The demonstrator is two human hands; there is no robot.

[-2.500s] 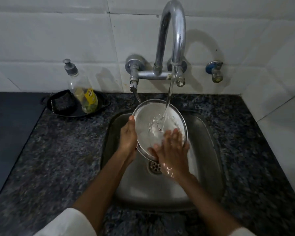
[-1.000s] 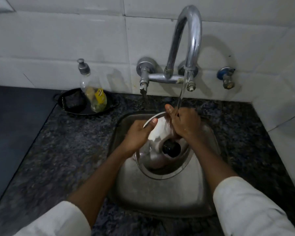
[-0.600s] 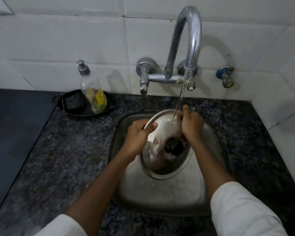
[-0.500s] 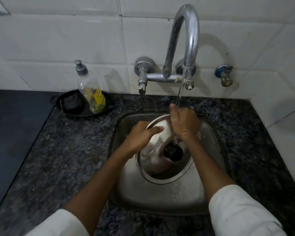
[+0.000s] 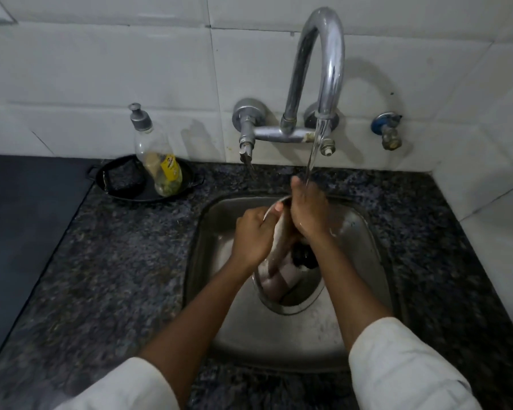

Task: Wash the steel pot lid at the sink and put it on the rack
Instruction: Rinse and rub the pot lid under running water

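Steel item: steel pot lid (image 5: 290, 288), centre of frame, held tilted over the sink (image 5: 365, 232), knob side facing the camera; black knob (image 5: 304, 255) partly covered by the right wrist.
Left hand (image 5: 253, 233): centre, grip clenched on the lid's upper left rim, thumb over the edge.
Right hand (image 5: 307, 213): just right of the left, palm and fingers pressed flat on the lid's upper part, directly under the water; no closed grip, it looks like rubbing rather than holding.
Tap (image 5: 323, 63): upper centre, running; the stream (image 5: 313, 155) lands on the right hand's fingers.
Worktop (image 5: 116, 261): dark speckled stone around the sink.
Tray (image 5: 190, 180): upper left of the sink, black, carrying a soap bottle (image 5: 156, 161) and a dark scrub pad (image 5: 122, 177).
Wall: white tiles (image 5: 101, 69) across the top of frame.
Rack: not in view.
Progress: judged mid-wash, at the rinse of the knob side.
Left to do: finish the rinse, presumably shut the tap, carry the lid to the rack.
Caution: wet steel held by one rim may slip.
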